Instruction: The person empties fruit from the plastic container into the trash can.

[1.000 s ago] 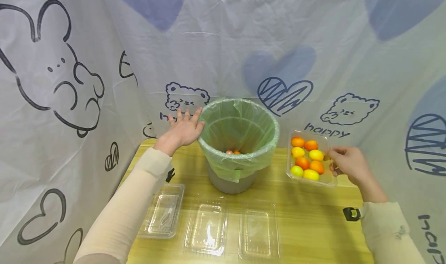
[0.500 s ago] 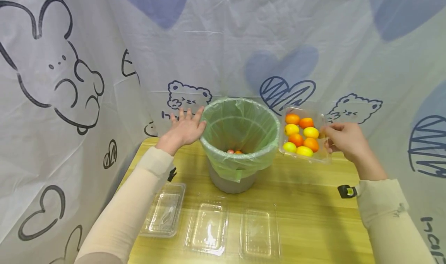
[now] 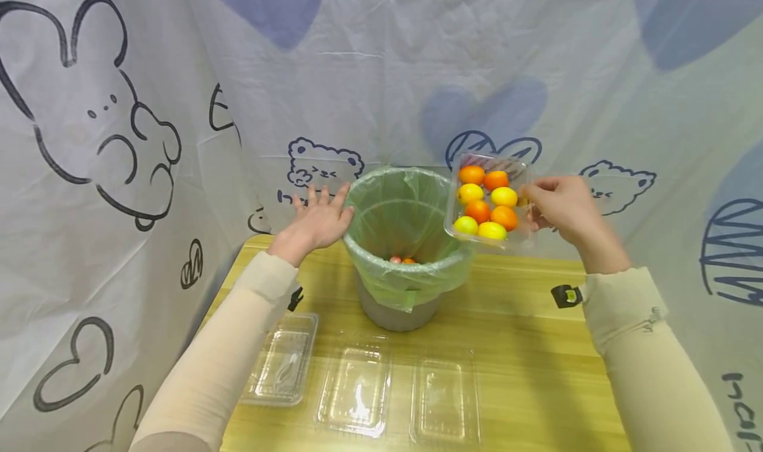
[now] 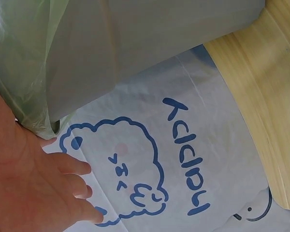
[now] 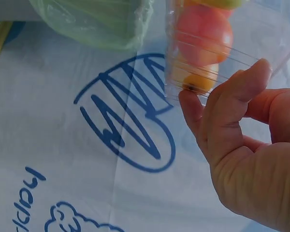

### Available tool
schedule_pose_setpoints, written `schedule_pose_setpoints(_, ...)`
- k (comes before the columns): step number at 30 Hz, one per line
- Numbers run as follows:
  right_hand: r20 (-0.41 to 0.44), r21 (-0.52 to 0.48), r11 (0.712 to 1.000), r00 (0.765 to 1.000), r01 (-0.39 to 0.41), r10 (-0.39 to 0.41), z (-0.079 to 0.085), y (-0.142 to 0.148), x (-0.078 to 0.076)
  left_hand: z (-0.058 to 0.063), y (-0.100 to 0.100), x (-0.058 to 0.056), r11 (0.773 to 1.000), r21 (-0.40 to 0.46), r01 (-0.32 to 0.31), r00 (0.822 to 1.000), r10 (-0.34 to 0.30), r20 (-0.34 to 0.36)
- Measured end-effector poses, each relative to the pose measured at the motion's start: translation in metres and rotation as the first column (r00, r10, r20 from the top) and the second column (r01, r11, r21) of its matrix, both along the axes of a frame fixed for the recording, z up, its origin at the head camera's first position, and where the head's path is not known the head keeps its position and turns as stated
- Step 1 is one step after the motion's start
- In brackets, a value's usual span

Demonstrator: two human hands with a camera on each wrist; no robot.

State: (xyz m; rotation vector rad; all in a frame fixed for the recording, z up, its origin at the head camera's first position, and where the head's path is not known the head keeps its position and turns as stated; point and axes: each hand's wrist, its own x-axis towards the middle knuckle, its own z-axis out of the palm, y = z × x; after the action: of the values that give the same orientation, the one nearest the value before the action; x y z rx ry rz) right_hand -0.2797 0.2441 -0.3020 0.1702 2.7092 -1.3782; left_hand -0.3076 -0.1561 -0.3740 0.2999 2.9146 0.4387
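My right hand [image 3: 563, 207] pinches the right side of a clear plastic box [image 3: 518, 236], held up over the right rim of a trash bin. Inside the box sit several small orange, yellow and yellow-green fruits [image 3: 492, 231]; the right wrist view shows some fruits [image 5: 204, 36] through its ribbed wall. A green bag [image 3: 381, 286] lines the grey bin [image 3: 398, 318], and a few small reddish round things [image 3: 408, 261] lie at its bottom. With fingers spread, my left hand [image 3: 316, 223] rests at the bin's left rim; the left wrist view shows this hand [image 4: 43, 179] beside the green bag [image 4: 24, 58].
Three clear plastic containers lie in a row at the front of the wooden table [image 3: 530, 372]: a left container [image 3: 285, 359], a middle container [image 3: 355, 389] and a right container [image 3: 444, 399]. A white printed curtain [image 3: 381, 94] stands behind the bin and along both sides.
My right hand has lifted the box of fruits and carried it left, from beside the bin to over its right rim. My left hand has stayed at the rim.
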Motion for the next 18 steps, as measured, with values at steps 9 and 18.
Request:
schedule_pose_setpoints(9,-0.082,-0.075,0.997,0.997,0.001,-0.008,-0.003,-0.025,-0.014,0.000,0.000,-0.002,1.000,-0.005,0.000,1.000,0.000,-0.007)
schedule_pose_setpoints(18,-0.134,-0.079,0.997,0.991,0.000,-0.011,0.000,-0.044,-0.024,0.000,0.002,-0.002,1.000,0.004,0.002,1.000,-0.002,0.000)
